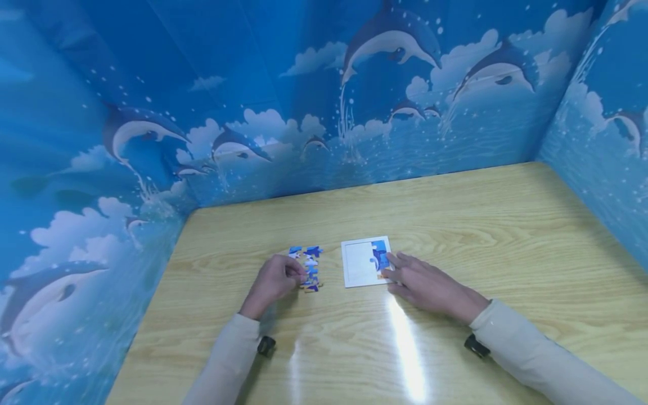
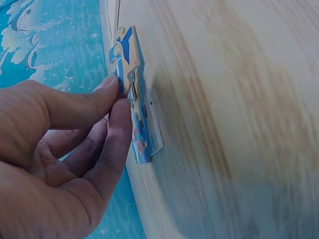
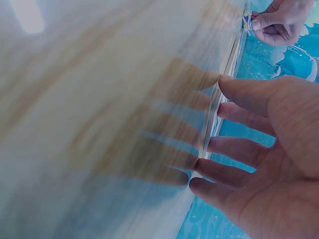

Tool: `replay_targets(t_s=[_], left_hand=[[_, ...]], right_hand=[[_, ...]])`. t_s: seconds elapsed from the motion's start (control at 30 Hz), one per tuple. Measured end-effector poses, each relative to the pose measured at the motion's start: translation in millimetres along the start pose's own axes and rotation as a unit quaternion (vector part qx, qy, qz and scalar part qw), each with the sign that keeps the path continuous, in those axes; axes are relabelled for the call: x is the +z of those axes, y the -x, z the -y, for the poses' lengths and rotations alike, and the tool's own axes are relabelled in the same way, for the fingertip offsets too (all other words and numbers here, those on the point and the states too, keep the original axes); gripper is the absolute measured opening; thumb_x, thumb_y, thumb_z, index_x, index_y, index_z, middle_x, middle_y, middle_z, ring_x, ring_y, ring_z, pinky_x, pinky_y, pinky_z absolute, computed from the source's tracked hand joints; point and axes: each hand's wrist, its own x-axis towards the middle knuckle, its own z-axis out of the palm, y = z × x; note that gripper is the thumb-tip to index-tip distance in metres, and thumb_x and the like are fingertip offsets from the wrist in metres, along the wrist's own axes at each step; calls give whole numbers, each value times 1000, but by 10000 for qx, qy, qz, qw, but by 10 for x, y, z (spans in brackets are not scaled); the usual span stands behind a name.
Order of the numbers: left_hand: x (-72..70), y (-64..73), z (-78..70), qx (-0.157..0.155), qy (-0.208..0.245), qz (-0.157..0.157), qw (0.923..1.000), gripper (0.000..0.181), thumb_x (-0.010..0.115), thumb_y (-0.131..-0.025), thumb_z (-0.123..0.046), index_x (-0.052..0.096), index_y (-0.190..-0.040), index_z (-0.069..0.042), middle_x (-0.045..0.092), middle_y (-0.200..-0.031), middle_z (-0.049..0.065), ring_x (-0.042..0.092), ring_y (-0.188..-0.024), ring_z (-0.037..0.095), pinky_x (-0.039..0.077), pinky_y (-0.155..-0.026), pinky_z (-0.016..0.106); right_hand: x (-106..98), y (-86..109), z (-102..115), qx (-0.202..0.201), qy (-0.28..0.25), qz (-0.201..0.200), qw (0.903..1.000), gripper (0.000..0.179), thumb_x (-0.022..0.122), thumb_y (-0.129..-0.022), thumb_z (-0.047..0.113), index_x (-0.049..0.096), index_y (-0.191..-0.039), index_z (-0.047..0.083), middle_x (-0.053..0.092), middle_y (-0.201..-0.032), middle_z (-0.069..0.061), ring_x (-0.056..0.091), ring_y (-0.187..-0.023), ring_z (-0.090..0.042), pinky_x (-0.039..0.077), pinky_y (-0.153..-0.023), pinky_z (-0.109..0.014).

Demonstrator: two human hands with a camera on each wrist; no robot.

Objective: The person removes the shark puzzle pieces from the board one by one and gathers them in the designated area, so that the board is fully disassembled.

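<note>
My left hand (image 1: 277,277) is at the left side of a cluster of blue, white and orange jigsaw puzzle pieces (image 1: 312,263). In the left wrist view its thumb and forefinger pinch a puzzle piece (image 2: 120,74), partly covered by the fingertips. To the right lies a square white puzzle tray (image 1: 358,265), with blue pieces (image 1: 379,256) fitted along its right side and its left part bare. My right hand (image 1: 422,281) rests at the tray's right edge, fingers extended and spread, covering some of that corner; the right wrist view shows the fingertips down at the tray's edge.
A wood-grain table (image 1: 455,225) carries everything. Blue dolphin-print sheets (image 1: 283,101) stand along its back, left and right sides. Bright light reflects off the tabletop near the tray. Each wrist wears a small dark device (image 1: 266,346) under a light sleeve (image 1: 225,360).
</note>
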Motion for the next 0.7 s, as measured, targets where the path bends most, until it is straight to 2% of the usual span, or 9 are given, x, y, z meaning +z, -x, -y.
replay_targets(t_s=[0.17,0.43,0.7], left_hand=[[12,4,4,14,-156,-52,9999,9,81,-80,-1,75,-82,-7,67,-73,-1,60,-68,13,53,-65,29],[34,9,7,205,-412,-247,9986,8,83,-80,-4,76,-80,-8,67,-70,-4,59,-64,11,52,-63,29],[39,18,-4,252,-544,-221,9980,9,84,-80,-5,77,-79,-11,67,-70,-5,59,-65,11,52,-66,31]], right_hand=[[0,4,-1,-4,8,-10,10000,34,67,-98,16,66,-129,2,40,-150,-32,36,-139,-53,34,-108,-65],[-1,7,-3,25,3,20,10000,35,66,-99,17,65,-130,1,40,-150,-32,35,-140,-53,32,-110,-66],[-5,5,1,23,-41,23,10000,35,66,-98,17,66,-130,2,40,-150,-31,35,-140,-53,33,-109,-66]])
